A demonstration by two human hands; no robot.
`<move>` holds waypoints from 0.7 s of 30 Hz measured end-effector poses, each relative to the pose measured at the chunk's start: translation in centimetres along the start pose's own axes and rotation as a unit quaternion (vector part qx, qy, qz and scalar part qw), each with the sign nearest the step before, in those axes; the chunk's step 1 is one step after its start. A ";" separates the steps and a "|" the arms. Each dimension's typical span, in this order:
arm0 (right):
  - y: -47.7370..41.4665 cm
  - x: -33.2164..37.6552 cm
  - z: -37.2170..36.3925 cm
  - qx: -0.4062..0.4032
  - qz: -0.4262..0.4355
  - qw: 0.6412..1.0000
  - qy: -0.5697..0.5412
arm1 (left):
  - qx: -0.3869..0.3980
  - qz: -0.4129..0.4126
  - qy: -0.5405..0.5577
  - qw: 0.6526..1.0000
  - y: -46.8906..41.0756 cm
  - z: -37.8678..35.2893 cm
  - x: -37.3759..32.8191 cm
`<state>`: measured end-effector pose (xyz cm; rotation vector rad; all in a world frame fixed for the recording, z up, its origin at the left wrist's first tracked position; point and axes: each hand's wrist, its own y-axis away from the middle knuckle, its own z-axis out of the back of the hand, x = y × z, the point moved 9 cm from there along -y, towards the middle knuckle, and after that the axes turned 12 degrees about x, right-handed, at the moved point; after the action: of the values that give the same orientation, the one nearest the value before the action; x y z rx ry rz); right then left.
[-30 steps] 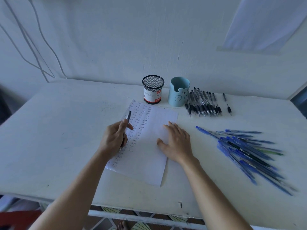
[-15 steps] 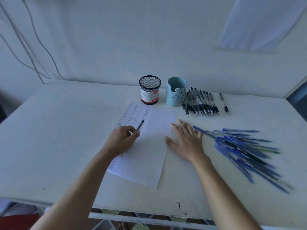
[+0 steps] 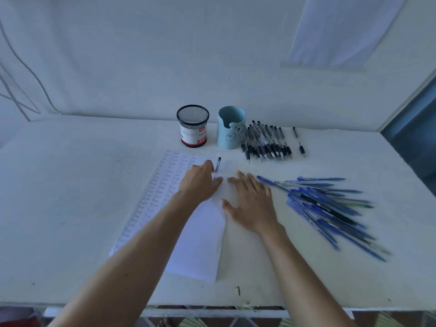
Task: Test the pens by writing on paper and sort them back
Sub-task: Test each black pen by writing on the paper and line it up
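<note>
A white sheet of paper [image 3: 200, 241] lies on the table, its left half filled with rows of handwritten words. My left hand [image 3: 199, 181] is closed around a black pen [image 3: 217, 164], whose end sticks up past my fingers over the sheet's upper right part. My right hand [image 3: 251, 204] rests flat, fingers spread, on the paper's right edge. A row of black pens [image 3: 265, 143] lies at the back. A heap of blue pens [image 3: 330, 208] lies at the right.
A black mesh cup [image 3: 193, 126] and a light blue cup [image 3: 231, 127] stand side by side behind the paper. Two small pen parts [image 3: 298, 142] lie right of the black pens. The table's front edge [image 3: 212, 308] is close to me.
My left hand has carried the black pen from the sheet's left side up and to the right. My right hand shifted slightly right, staying flat on the paper's edge.
</note>
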<state>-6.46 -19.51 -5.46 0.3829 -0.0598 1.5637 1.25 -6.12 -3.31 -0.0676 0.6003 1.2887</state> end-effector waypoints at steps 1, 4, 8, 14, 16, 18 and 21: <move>0.0 0.0 0.0 0.000 0.002 1.000 -0.003 | 0.003 -0.001 0.010 1.000 -0.1 -0.1 0.1; 0.0 -0.2 -0.1 0.008 0.000 1.000 -0.015 | -0.009 0.009 0.056 0.998 -0.5 0.3 1.3; -0.7 -0.6 0.9 -0.023 -0.017 0.996 -0.079 | -0.127 -0.013 0.032 0.991 -0.5 2.6 3.1; -2.8 0.5 2.8 -0.080 -0.152 0.983 -0.060 | -0.078 -0.022 -0.082 0.993 -1.3 1.0 4.8; -3.5 1.1 2.9 -0.074 -0.168 0.982 -0.036 | -0.081 -0.025 -0.089 0.992 -1.2 1.0 4.7; -3.8 1.0 3.0 -0.077 -0.173 0.981 -0.036 | -0.089 -0.028 -0.089 0.992 -1.1 1.0 4.7; -3.3 0.6 3.6 -0.102 -0.170 0.979 -0.045 | -0.094 -0.027 -0.095 0.991 -1.2 0.9 4.7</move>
<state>-2.52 -19.82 -2.62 0.2843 -0.2140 1.1891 3.36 -2.00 -4.99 -0.1147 0.3104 1.2804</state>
